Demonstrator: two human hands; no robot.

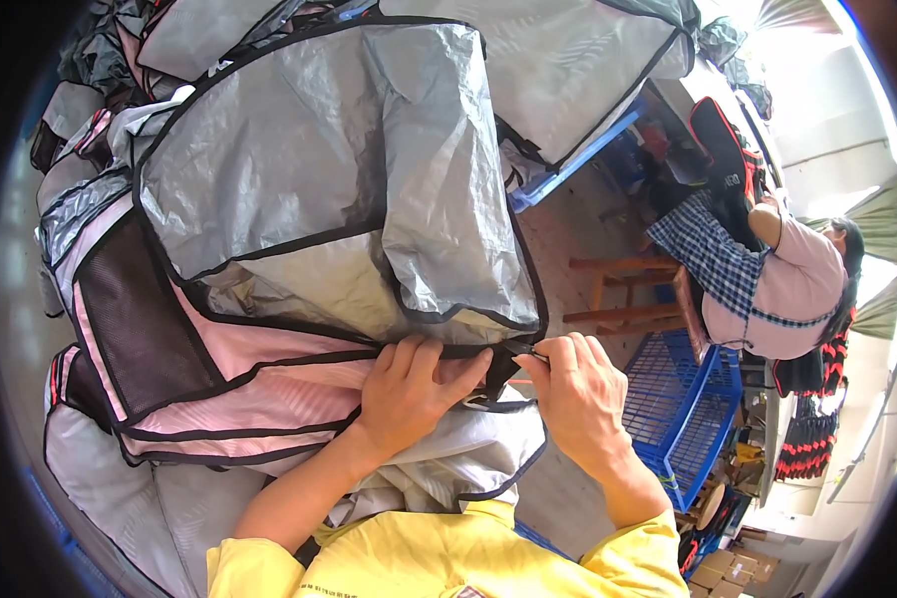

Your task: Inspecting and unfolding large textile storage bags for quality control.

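Observation:
A large pink bag with a silver lining [269,149], black bound edges and a dark mesh pocket [145,314] lies spread in front of me. My left hand [406,394] is closed on the bag's black-bound edge, its thumb pointing right along the seam. Just right of it, by the bag's lower right corner, my right hand [580,399] pinches a small dark thing [521,348] between thumb and fingers. Whether that is a small tool or part of the black binding, I cannot tell. Loose grey-white fabric [439,463] hangs below my hands.
More silver-lined bag pieces [568,70] are piled at the back and left. On the right stand a blue plastic crate [668,399] and a wooden stool [618,294]. Beyond, a seated person [777,289] is beside black and red bags [723,149]. Cardboard boxes [728,570] sit lower right.

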